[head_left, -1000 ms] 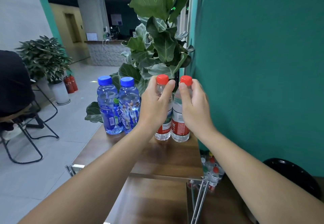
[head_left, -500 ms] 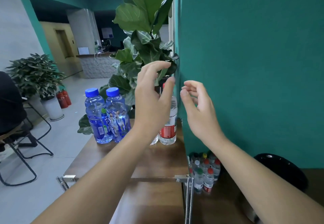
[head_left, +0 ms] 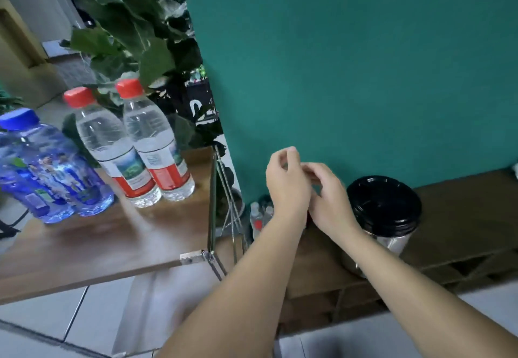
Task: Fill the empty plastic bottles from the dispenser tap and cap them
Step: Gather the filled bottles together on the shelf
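Observation:
Two filled clear bottles with red caps [head_left: 112,150] [head_left: 157,144] stand side by side on the wooden table [head_left: 112,234], with no hand on them. Left of them stand two blue bottles with blue caps [head_left: 30,169] [head_left: 73,178]. My left hand [head_left: 286,186] and my right hand [head_left: 328,200] hover close together to the right of the table, fingers loosely curled and holding nothing. They are above a cluster of small bottles [head_left: 259,214] low against the wall. A steel dispenser with a black lid [head_left: 384,203] stands just right of my right hand; its tap is hidden.
A teal wall [head_left: 350,63] rises right behind my hands. A large leafy plant [head_left: 134,37] stands behind the table. The table's folding metal frame [head_left: 215,217] sits between the table and the small bottles. The dispenser rests on a brown cardboard surface [head_left: 462,217].
Both hands let go of the red-capped bottles and moved right and down, over the small bottles beside the dispenser. The view swung right and downward.

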